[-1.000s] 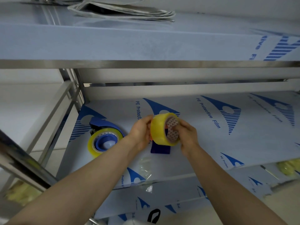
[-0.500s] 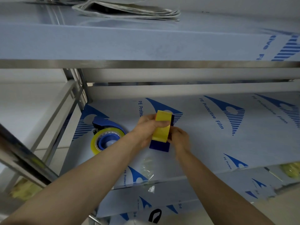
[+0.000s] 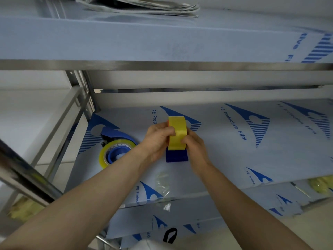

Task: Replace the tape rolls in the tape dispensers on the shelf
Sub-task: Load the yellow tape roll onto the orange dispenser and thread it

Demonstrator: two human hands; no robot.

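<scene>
Scene: a person's bare arms reach into a steel rack whose middle shelf is lined with blue-printed protective film.
Landmark: a blue tape dispenser standing on that shelf, mostly hidden by the hands.
Tape roll: a yellow tape roll stands on edge directly above the dispenser; whether it is seated in it cannot be told.
Left hand: the left hand grips the roll from the dispenser's left, fingers curled over the roll's face.
Right hand: the right hand clasps the roll's lower right side — fingers bent round it.
Second dispenser: a loaded blue dispenser lies well left of the landmark, carrying its own yellowish roll.
Scrap: crumpled clear film lies just in front of the landmark.
Above: an upper shelf holds folded sheets.
</scene>
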